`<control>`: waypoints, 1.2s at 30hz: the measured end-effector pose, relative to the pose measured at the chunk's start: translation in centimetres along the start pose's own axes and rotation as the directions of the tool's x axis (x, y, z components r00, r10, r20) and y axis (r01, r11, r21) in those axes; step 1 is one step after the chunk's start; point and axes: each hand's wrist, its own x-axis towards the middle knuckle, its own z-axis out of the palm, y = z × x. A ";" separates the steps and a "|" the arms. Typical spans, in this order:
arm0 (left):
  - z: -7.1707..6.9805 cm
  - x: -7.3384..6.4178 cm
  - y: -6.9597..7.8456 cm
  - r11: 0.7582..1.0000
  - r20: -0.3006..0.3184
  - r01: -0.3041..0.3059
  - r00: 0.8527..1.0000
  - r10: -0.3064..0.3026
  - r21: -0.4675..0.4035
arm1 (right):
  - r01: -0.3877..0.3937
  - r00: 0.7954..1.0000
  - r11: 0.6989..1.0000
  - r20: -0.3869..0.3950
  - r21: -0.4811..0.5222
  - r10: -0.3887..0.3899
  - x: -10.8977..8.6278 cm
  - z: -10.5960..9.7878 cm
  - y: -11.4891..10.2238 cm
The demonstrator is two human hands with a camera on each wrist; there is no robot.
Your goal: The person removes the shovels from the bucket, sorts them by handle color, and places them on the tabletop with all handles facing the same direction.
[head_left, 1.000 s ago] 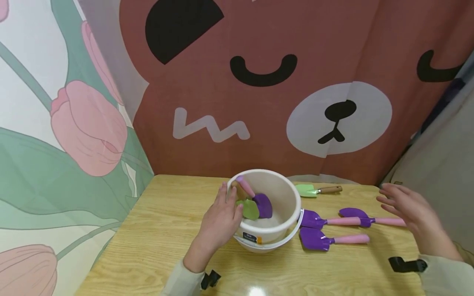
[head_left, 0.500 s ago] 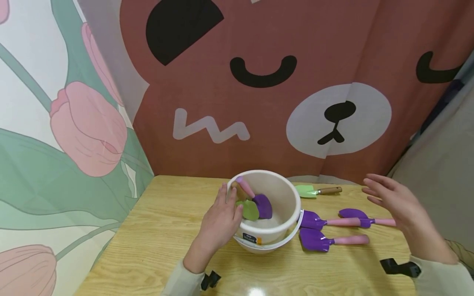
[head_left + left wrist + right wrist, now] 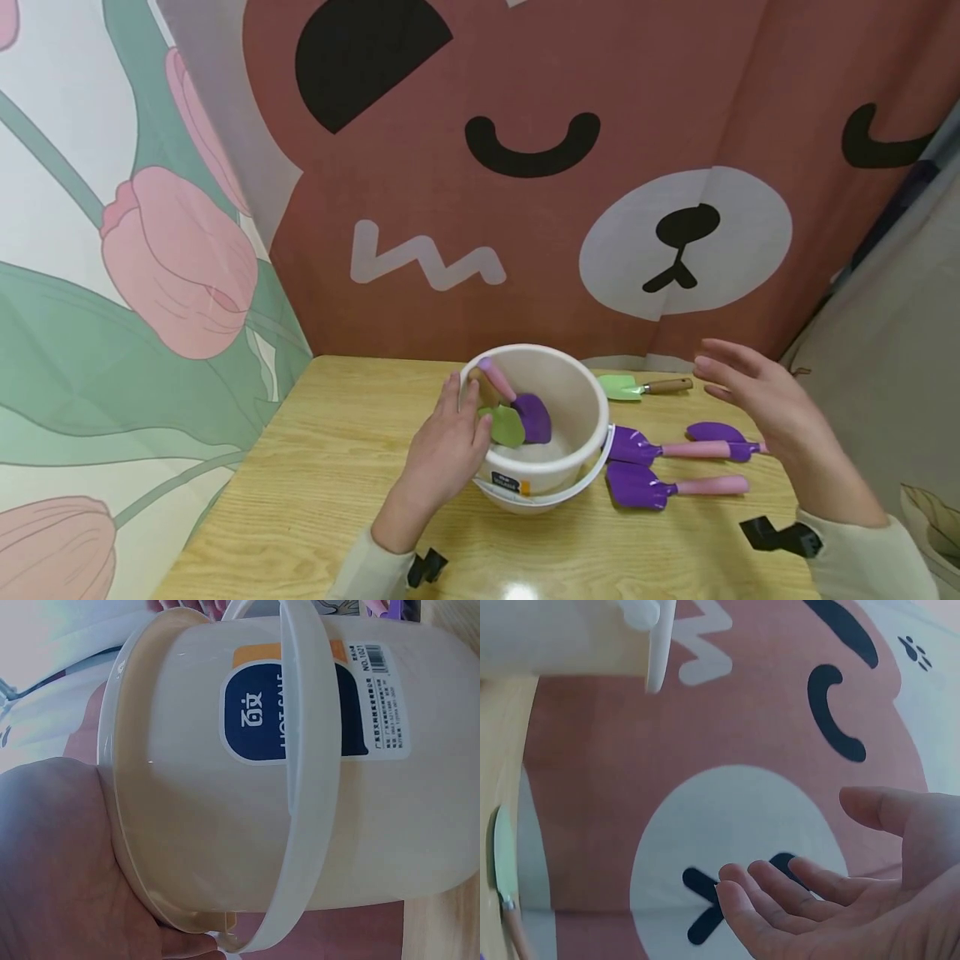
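A cream-white, round plastic bucket [image 3: 555,473] stood upright on the wood-grain desk [image 3: 322,467], containing a pink-handled purple shovel [image 3: 534,418] and a green-bladed shovel [image 3: 507,427]; the left hand [image 3: 445,454], fingers extended, rested on the bucket's rim, while the right hand [image 3: 768,404], fingers slightly apart, was raised near three purple shovels with pink handles [image 3: 636,486]

Head view: the left hand [image 3: 446,450] covers part of the rim of the bucket [image 3: 551,477] and of the green trowel [image 3: 504,425] inside it; the right hand [image 3: 768,400] masks the handle end of the rearmost purple shovel [image 3: 718,432]; print on the label [image 3: 505,481] is too small to read. Left wrist view: the bail [image 3: 311,787] interrupts the label's lettering; the right edge crops the bucket's base. Right wrist view: the bucket is truncated at upper left, the light-green trowel [image 3: 505,855] at the bottom.
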 end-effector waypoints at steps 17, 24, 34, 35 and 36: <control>-0.3 -0.2 0.2 1.000 0.013 0.002 1.000 -0.002 -0.002 | 0.059 0.997 0.997 0.036 0.039 -0.061 1.0 3.2 -2.6; -0.4 -0.2 0.3 1.000 0.014 0.006 1.000 -0.006 -0.006 | 0.102 0.993 0.995 0.058 0.020 -0.103 1.2 4.2 -3.4; -0.3 -0.2 0.3 1.000 0.016 0.003 1.000 -0.003 -0.002 | 0.144 0.985 0.990 0.096 0.007 -0.144 1.6 5.4 -4.7; -0.3 -0.2 0.3 1.000 0.015 0.004 1.000 -0.004 -0.003 | 0.142 0.985 0.990 0.099 0.006 -0.142 1.7 5.5 -4.9; -0.4 -0.2 0.3 1.000 0.015 0.004 1.000 -0.004 -0.004 | 0.139 0.985 0.990 0.102 0.006 -0.139 1.8 5.6 -5.0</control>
